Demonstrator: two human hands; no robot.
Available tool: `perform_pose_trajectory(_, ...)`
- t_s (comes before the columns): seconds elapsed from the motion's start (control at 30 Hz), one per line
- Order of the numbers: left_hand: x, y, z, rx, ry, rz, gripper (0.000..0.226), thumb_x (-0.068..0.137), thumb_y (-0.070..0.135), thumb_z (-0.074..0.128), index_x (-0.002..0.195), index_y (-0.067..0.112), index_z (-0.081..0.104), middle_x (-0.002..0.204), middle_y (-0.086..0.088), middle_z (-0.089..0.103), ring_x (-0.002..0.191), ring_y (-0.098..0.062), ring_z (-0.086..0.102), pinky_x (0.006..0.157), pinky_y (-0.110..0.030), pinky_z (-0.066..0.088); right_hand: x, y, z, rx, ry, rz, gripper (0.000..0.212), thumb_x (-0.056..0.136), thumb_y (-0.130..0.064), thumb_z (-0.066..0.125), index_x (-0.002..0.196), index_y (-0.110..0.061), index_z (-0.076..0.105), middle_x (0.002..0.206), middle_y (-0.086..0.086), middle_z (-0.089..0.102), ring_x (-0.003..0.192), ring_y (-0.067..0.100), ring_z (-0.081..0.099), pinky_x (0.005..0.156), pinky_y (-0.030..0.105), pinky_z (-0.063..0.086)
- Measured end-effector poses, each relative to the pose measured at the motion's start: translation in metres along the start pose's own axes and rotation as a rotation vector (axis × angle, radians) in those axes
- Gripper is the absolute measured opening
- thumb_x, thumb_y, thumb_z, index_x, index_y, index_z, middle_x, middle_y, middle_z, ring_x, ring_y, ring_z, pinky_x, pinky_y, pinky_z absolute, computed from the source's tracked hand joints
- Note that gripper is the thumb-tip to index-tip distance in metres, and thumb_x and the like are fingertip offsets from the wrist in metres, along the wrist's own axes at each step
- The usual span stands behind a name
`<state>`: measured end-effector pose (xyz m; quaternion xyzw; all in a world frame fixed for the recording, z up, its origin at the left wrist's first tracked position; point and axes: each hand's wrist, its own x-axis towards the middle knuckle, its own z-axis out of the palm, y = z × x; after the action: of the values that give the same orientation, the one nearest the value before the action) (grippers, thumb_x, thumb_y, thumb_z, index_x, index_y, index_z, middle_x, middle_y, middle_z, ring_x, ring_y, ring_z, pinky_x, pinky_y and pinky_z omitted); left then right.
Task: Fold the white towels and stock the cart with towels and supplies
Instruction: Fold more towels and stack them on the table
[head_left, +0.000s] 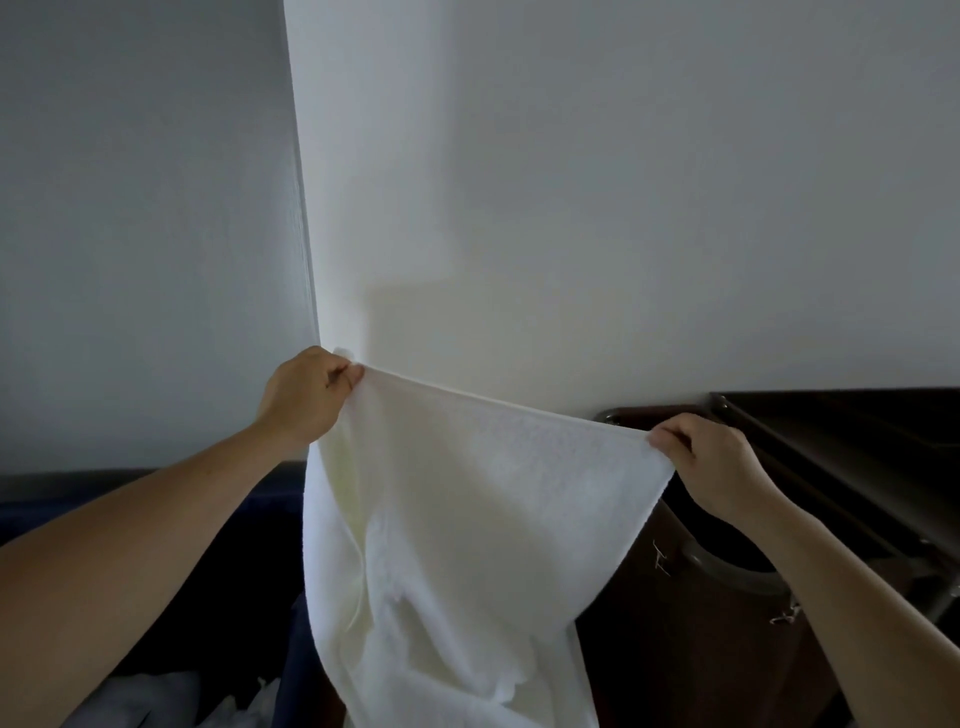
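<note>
A white towel (457, 525) hangs spread out in front of me, its top edge stretched taut and sloping down to the right. My left hand (304, 397) pinches the top left corner, raised near the wall's corner. My right hand (714, 462) pinches the top right corner, a little lower. The towel's lower part falls in loose folds and runs out of the bottom of the frame.
A white wall (571, 208) stands close behind the towel. A dark cart (831, 467) with a metal rail and a round dark opening stands at the right. A dark blue bin (249, 519) with white cloth (171, 696) in it is at the lower left.
</note>
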<state>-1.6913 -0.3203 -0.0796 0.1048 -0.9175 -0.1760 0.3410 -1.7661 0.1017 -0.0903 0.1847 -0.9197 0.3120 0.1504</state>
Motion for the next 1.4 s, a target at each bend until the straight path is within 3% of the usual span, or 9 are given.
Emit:
perform_pose_trajectory(0.2,0.001,0.005,0.004,-0.109,-0.134,-0.195,0.048,0.100,0.024,0.049,0.057,0.007,0.037,0.059,-0.006,0.034,0.056,-0.023,0.037,0.056,-0.031,0.029,0.004,-0.003,-0.002,0.617,-0.063,0.311,0.031,0.102,-0.023,0.053,0.088,0.001,0.067,0.076,0.012,0.065,0.071,0.028,0.060,0.067,0.043,0.051)
perform_pose_trajectory(0.27,0.000,0.001,0.007,-0.186,-0.142,-0.299,0.040,0.099,0.019,0.051,0.064,-0.001,0.052,0.075,0.003,0.033,0.063,-0.023,0.045,0.060,-0.030,0.034,0.003,0.005,-0.004,0.700,-0.160,0.471,0.025,0.101,-0.017,0.056,0.092,0.004,0.066,0.083,0.016,0.061,0.074,0.027,0.056,0.064,0.037,0.049)
perform_pose_trajectory(0.3,-0.002,-0.002,0.009,-0.210,-0.149,-0.339,0.034,0.099,0.017,0.052,0.076,-0.005,0.065,0.117,0.004,0.041,0.071,-0.023,0.053,0.066,-0.029,0.040,0.001,0.011,-0.003,0.673,-0.198,0.517,0.022,0.100,-0.015,0.057,0.091,0.003,0.064,0.083,0.016,0.059,0.072,0.025,0.055,0.062,0.034,0.048)
perform_pose_trajectory(0.33,-0.004,-0.004,0.012,-0.235,-0.153,-0.370,0.027,0.099,0.014,0.053,0.093,-0.002,0.073,0.107,-0.004,0.069,0.085,-0.025,0.060,0.078,-0.029,0.045,-0.002,0.016,0.000,0.638,-0.235,0.543,0.020,0.099,-0.014,0.057,0.088,0.002,0.063,0.082,0.016,0.058,0.069,0.023,0.054,0.058,0.032,0.047)
perform_pose_trajectory(0.43,-0.012,0.005,0.019,-0.311,-0.150,-0.393,0.026,0.100,0.010,0.051,0.116,0.007,0.072,0.131,-0.007,0.064,0.119,-0.026,0.058,0.097,-0.029,0.042,-0.010,0.014,0.014,0.641,-0.270,0.589,0.016,0.099,-0.012,0.057,0.096,0.003,0.062,0.092,0.021,0.063,0.075,0.025,0.061,0.056,0.030,0.050)
perform_pose_trajectory(0.63,-0.011,0.081,0.021,-0.491,-0.225,-0.250,0.063,0.097,0.017,0.056,0.153,0.019,0.030,0.131,-0.006,0.062,0.105,-0.021,0.060,0.082,-0.031,0.050,0.013,-0.038,0.033,0.989,-0.059,0.634,0.013,0.094,-0.006,0.064,0.102,0.004,0.064,0.084,0.017,0.067,0.058,0.019,0.065,0.050,0.028,0.054)
perform_pose_trajectory(0.73,-0.019,0.124,0.025,-0.470,-0.162,-0.182,0.049,0.094,0.022,0.062,0.140,0.010,0.049,0.123,-0.006,0.066,0.113,-0.023,0.061,0.100,-0.036,0.048,0.021,-0.076,0.040,0.941,-0.010,0.479,0.015,0.094,-0.006,0.065,0.082,0.003,0.064,0.064,0.014,0.066,0.044,0.017,0.063,0.045,0.026,0.054)
perform_pose_trajectory(0.93,-0.047,0.156,0.034,-0.398,-0.180,-0.138,0.017,0.089,0.024,0.063,0.095,0.010,0.071,0.089,0.001,0.073,0.085,-0.017,0.067,0.076,-0.033,0.056,0.014,-0.125,0.061,0.699,-0.049,0.272,0.019,0.095,-0.010,0.059,0.083,-0.001,0.069,0.069,0.016,0.073,0.062,0.030,0.072,0.072,0.048,0.062)
perform_pose_trajectory(1.4,-0.064,0.136,0.025,-0.106,-0.242,0.077,0.025,0.100,0.033,0.045,0.095,0.013,0.060,0.078,0.003,0.064,0.072,-0.017,0.059,0.061,-0.028,0.046,0.013,-0.137,0.066,0.535,-0.345,0.133,0.046,0.090,0.001,0.043,0.135,-0.002,0.049,0.081,0.017,0.072,0.071,0.033,0.073,0.083,0.049,0.060)
